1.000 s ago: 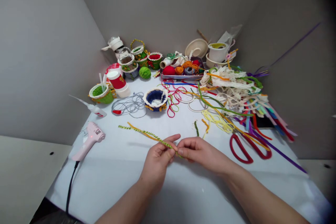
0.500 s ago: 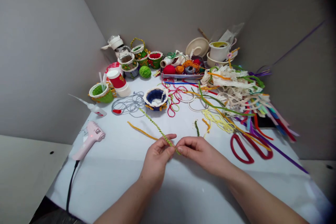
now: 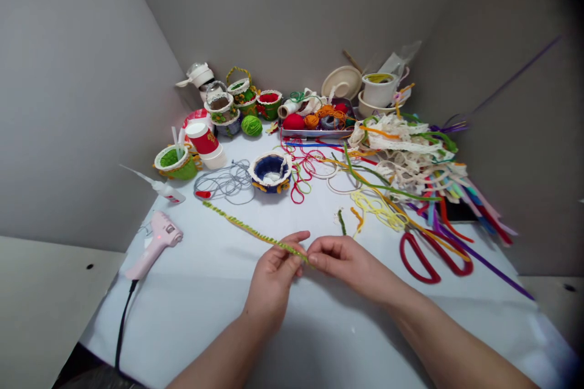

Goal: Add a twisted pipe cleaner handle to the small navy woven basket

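Note:
A thin striped green-and-yellow pipe cleaner (image 3: 255, 233) runs from my fingers up and left across the table. A plain orange-yellow strand lies along it or under it; the two are hard to tell apart. My left hand (image 3: 275, 271) pinches the stem near its lower end between thumb and fingers. Beside it, fingertips almost touching, my right hand (image 3: 340, 260) is closed on the tip of the same stem. Beyond the hands stands a small dark blue basket (image 3: 271, 177) with a white lace rim and orange trim.
On the left are a pink glue gun (image 3: 157, 243), a glue bottle (image 3: 168, 191) and grey cord (image 3: 228, 181). Red-handled scissors (image 3: 422, 261) lie right, below heaped lace (image 3: 406, 146) and pipe cleaners. Finished baskets, a yarn tray (image 3: 319, 132) and short snippets (image 3: 342, 222) are farther back.
The striped stem's far end has swung left and down, from near the blue basket to below the red cap. It now lines up with the orange strand. Both hands stay nearly in place.

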Available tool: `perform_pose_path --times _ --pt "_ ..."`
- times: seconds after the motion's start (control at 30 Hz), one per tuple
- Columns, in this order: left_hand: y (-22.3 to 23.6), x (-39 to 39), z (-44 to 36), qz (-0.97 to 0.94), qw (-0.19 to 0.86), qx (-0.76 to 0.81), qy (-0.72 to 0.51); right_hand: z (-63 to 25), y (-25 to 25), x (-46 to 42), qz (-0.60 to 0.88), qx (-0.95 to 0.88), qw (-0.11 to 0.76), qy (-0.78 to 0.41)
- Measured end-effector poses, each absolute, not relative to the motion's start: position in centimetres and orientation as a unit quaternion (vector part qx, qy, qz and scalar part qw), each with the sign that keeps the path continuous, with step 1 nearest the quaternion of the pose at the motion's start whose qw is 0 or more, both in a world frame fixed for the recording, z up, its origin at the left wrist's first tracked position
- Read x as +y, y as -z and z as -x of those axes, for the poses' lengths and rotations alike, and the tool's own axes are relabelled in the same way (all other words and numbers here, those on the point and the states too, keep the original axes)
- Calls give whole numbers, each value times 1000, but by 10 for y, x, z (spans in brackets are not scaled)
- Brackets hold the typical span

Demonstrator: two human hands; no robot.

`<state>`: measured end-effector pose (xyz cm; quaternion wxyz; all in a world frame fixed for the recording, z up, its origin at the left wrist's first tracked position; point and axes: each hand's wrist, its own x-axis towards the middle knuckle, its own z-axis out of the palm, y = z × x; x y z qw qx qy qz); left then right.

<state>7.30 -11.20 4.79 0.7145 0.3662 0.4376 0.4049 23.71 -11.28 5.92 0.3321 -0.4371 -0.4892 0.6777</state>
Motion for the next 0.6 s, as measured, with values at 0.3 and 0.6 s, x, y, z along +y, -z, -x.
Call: perform_pose_path --times 0.3,0.6 --pt "-44 -109 -74 -383 684 475 -400 -231 -63 -117 528 -567 329 -540" --pt "-43 -111 -70 -390 702 456 -382 -237 -62 -115 473 -508 311 -649"
